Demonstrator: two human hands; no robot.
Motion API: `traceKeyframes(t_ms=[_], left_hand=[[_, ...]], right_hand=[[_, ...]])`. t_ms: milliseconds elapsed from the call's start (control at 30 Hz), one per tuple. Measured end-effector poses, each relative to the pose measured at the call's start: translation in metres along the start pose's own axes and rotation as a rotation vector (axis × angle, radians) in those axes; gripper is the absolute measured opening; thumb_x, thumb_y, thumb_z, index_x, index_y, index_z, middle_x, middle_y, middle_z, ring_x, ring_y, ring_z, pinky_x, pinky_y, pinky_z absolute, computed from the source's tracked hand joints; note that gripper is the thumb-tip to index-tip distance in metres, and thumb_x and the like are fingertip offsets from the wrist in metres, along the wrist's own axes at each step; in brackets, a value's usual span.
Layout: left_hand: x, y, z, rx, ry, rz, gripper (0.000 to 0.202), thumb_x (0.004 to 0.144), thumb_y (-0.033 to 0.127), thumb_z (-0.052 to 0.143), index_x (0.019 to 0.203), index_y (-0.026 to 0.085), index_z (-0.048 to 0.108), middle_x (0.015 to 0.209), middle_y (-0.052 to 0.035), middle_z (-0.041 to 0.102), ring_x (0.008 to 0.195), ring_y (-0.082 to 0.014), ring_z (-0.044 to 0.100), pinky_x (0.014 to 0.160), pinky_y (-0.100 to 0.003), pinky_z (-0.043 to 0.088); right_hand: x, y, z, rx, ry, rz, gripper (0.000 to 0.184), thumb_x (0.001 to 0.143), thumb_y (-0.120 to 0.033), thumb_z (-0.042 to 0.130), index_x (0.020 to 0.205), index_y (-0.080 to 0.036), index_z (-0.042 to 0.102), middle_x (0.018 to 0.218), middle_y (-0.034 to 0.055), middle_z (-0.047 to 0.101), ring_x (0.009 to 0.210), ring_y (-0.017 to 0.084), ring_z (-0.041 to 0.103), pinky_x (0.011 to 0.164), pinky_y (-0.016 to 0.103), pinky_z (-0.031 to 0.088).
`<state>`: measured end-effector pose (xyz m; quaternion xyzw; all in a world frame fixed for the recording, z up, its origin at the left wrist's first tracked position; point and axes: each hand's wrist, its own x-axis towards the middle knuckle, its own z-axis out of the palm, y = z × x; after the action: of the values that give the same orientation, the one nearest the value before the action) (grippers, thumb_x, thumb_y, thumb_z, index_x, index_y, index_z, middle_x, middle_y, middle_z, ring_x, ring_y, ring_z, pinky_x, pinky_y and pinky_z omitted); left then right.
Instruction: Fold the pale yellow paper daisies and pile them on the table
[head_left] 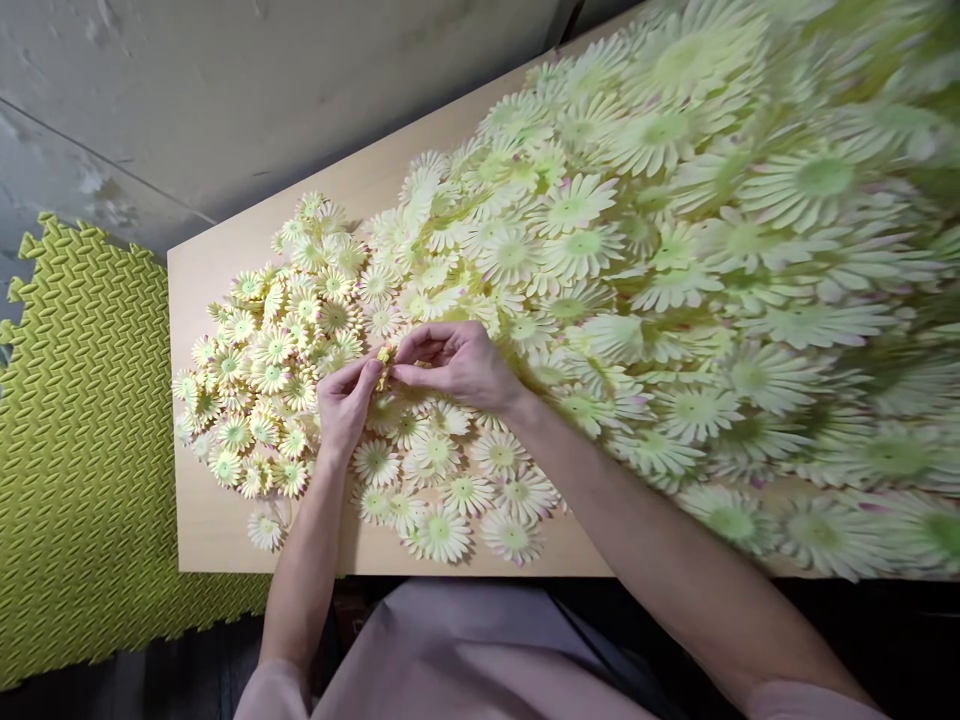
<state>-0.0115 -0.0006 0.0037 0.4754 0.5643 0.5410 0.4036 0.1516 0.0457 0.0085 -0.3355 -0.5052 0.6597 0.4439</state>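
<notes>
yellow piece [385, 357] pinched in left hand [346, 402], right hand [459, 368] touching.

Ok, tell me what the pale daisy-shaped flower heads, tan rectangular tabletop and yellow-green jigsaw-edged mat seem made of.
Flower heads: matt, probably fabric, perhaps thin plastic; petals are thin, sheenless.
Tabletop: smooth, likely wood or laminate, by its even tan surface.
Mat: matt, likely foam, by its raised pattern and jigsaw tabs.

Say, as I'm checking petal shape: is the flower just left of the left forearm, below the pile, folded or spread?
Spread: the flower shows its petals fanned out around its pale centre.
</notes>
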Motion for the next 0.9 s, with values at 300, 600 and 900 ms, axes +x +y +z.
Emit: traceKeyframes(t_ms=[300,600,900], left_hand=[[-0.0008,-0.0037,-0.0022,-0.018,0.017,0.062,0.028,0.082,0.045,0.070,0.103,0.028,0.078,0.107,-0.0071,0.078,0.094,-0.0181,0.074,0.079,-0.029,0.059],[-0.0046,-0.0044,0.0047,0.017,0.080,0.081,0.024,0.081,0.036,0.074,0.099,0.021,0.079,0.089,-0.0049,0.080,0.072,-0.0126,0.073,0.067,-0.023,0.060],[-0.0046,-0.0032,0.0045,0.034,0.053,0.125,0.020,0.083,0.031,0.072,0.099,0.022,0.079,0.084,-0.0034,0.080,0.070,-0.0123,0.073,0.066,-0.023,0.061]], right_hand=[[0.0018,0.0010,-0.0002,0.019,0.012,0.017,0.025,0.062,-0.029,0.087,0.076,-0.017,0.070,0.073,0.0016,0.073,0.063,0.013,0.069,0.060,0.027,0.061],[0.0019,-0.0018,-0.0008,-0.027,0.015,0.019,0.022,0.066,-0.030,0.085,0.078,-0.017,0.072,0.077,0.0041,0.075,0.068,0.015,0.070,0.065,0.029,0.062],[0.0004,0.0000,-0.0029,-0.013,-0.021,0.006,0.021,0.069,-0.029,0.084,0.084,-0.018,0.075,0.083,0.0047,0.076,0.075,0.017,0.073,0.075,0.032,0.063]])
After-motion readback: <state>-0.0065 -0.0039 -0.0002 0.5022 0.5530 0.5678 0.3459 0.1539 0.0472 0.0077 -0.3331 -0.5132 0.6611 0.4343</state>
